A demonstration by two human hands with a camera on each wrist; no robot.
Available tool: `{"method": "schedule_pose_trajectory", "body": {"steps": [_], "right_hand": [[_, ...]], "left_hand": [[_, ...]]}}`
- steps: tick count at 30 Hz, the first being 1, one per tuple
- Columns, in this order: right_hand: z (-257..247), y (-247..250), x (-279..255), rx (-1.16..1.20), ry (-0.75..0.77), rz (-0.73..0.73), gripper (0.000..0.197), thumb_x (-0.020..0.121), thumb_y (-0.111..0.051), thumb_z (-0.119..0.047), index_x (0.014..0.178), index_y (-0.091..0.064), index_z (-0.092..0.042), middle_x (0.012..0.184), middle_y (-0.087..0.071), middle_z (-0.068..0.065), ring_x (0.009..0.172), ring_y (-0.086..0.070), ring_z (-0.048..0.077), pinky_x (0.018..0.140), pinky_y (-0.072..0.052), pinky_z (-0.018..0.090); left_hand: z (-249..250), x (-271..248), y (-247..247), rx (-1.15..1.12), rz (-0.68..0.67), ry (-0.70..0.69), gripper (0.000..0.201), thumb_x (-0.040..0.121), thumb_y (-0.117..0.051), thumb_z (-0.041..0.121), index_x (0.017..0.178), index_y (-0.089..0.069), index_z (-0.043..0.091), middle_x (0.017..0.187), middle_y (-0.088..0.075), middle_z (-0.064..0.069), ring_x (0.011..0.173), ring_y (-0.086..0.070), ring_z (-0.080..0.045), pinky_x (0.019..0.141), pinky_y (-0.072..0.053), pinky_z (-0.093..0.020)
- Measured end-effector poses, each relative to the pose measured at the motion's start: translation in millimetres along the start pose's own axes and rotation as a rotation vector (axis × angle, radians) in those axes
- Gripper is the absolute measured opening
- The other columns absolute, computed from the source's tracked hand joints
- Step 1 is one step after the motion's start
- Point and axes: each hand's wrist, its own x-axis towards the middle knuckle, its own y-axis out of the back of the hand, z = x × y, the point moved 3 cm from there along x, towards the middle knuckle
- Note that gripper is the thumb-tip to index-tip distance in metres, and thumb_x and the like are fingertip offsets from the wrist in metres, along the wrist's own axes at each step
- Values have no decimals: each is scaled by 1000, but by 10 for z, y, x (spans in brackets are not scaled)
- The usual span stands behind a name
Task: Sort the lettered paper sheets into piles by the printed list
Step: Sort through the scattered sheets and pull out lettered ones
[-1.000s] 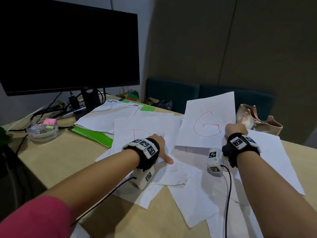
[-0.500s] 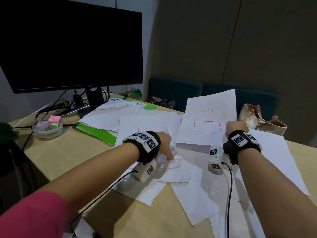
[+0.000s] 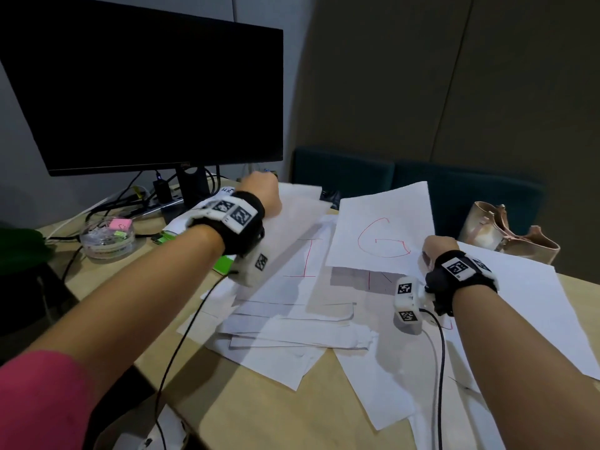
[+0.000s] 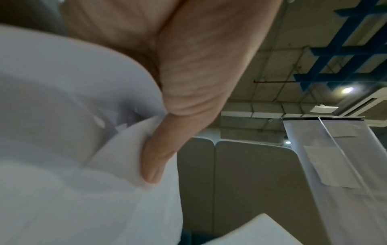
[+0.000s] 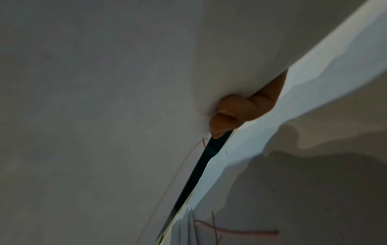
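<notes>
The left hand (image 3: 261, 194) is pinching a sheet (image 3: 292, 219) at its far end, thumb (image 4: 159, 157) pressed on one face with the paper bunching under it, and is holding that sheet lifted over the left rear of the desk (image 3: 259, 414), near the monitor (image 3: 143, 89) stand. The sheet is hanging from the fingers back toward the person, its long axis running roughly from the hand down toward the I sheet (image 3: 305, 258) lying flat beneath it; its letter is not readable here, probably because the printed face is blurred. The left forearm is reaching forward and across, wrist raised, knuckles up. The right hand (image 3: 436, 251) is gripping the G sheet (image 3: 383, 228) by its right edge, fingers (image 5: 234, 107) curled under the paper, and is holding it tilted up above the loose spread of sheets (image 3: 292, 329). The G sheet lies left of that hand, long axis pointing away from the person. The left hand is nearer the far-left papers, so its sheet looks likeliest to be set down there, while the right wrist is hovering low over the spread.
</notes>
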Motion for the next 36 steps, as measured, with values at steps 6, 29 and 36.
{"method": "schedule_pose_trajectory", "body": {"steps": [6, 29, 36], "right_hand": [[-53, -351, -93, -109, 143, -133, 40, 98, -36, -7, 138, -43, -2, 128, -50, 13, 96, -40, 14, 34, -35, 6], [-156, -1069, -361, -204, 65, -445, 17, 95, -44, -2, 99, -61, -4, 92, -58, 7, 84, -59, 19, 74, -49, 26], [-131, -851, -156, -417, 133, -244, 20, 91, -41, -5, 76, -54, -2, 82, -59, 17, 71, -55, 30, 65, -42, 33]], "left_hand": [[-213, 109, 470, -50, 296, 55, 16, 82, -57, 1, 97, -61, -1, 103, -62, -22, 95, -60, -42, 72, -49, -42], [556, -480, -715, -46, -130, -438, 55, 88, -45, -3, 138, -28, 13, 98, -58, -16, 77, -49, -30, 63, -35, -34], [690, -633, -1041, 69, -444, -459, 43, 93, -52, 25, 131, -43, 7, 118, -55, -18, 104, -56, -35, 80, -46, -36]]}}
